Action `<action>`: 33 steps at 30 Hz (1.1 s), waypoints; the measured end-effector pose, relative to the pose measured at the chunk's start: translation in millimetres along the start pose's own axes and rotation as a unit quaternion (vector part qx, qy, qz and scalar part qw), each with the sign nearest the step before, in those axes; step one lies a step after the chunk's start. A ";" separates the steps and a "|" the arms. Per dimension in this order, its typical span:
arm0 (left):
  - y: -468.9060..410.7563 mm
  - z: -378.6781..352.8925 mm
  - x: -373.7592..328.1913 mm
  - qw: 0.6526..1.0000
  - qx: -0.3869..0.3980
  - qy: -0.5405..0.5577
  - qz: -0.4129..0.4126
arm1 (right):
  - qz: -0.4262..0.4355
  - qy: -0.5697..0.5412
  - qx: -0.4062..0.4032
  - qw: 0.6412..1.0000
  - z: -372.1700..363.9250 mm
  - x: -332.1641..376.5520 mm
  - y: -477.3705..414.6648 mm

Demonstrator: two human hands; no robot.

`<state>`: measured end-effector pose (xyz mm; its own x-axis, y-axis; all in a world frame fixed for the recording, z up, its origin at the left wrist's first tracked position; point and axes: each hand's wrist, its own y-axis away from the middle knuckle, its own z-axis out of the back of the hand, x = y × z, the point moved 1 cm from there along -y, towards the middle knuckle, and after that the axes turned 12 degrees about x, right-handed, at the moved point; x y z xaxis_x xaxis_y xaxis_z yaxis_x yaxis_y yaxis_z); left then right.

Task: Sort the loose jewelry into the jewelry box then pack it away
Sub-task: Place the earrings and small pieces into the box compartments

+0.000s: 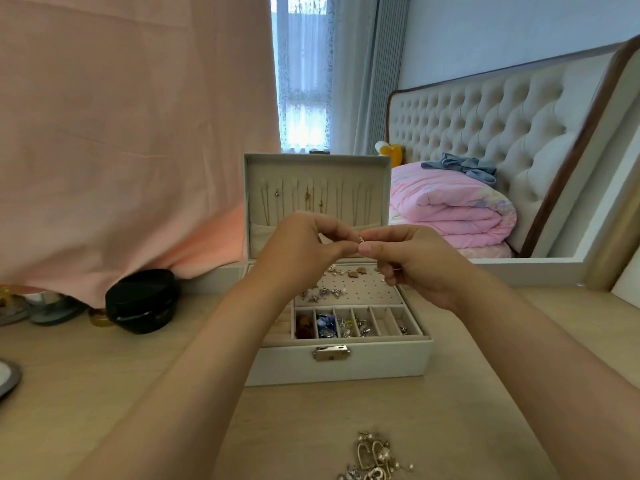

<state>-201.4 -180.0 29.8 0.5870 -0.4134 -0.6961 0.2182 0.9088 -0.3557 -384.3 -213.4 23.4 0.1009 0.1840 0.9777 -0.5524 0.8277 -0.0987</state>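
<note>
Head view: left hand and right hand both pinch one earring above the box, probably to fit its back.

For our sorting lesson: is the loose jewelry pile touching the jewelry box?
Apart. The head view shows bare tabletop between the jewelry pile and the jewelry box.

The piece between the fingers is unidentifiably small, and the bottom edge crops the jewelry pile
</note>
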 end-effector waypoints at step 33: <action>0.3 -14.8 5.1 0.987 -0.015 0.137 0.078 | -0.051 0.593 -0.082 0.799 2.6 -8.9 -2.2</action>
<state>-209.9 -182.7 17.0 0.3777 -0.2729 -0.8848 0.1174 0.9620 -0.2466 -386.2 -218.2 15.4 0.9057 0.4041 0.1278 -0.3856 0.9108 -0.1474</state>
